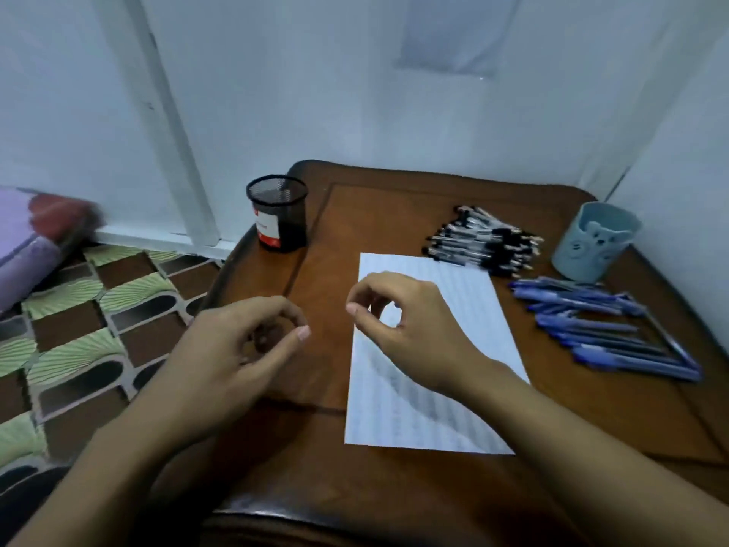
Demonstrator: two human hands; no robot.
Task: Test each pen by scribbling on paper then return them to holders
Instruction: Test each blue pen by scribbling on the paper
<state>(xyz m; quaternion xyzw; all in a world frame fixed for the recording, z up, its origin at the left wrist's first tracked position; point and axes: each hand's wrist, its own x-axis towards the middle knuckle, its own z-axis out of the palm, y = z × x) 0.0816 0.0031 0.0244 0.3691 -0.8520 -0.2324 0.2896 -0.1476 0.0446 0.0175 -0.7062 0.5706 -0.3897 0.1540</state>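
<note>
The right hand (410, 329) hangs above the far left part of the paper (473, 309). Its fingers are loosely curled, with the thumb and forefinger bent toward each other, and it grasps nothing. The left hand (236, 349) is level with it, just off the sheet's left edge and over bare table (394, 207). It is equally slack and empty, fingers curved around open air.

The paper lies flat under the right hand and forearm. Its long axis runs away from the person, leaning slightly to the right at the near end.

The black pens (481, 242) lie in a loose heap beyond the right hand and to its right, touching the paper's far right corner. Their long axes run roughly left to right, fanning a little. Blur hides which end is the tip.

The blue pens (599, 329) lie to the right of the right hand, clear of the sheet. They are side by side, with their long axes slanting from far-left to near-right.

The black mesh holder (278, 213) stands upright beyond the left hand, near the table's left edge. The pale blue holder (591, 242) stands upright far to the right of both hands, just past the two pen piles.
</note>
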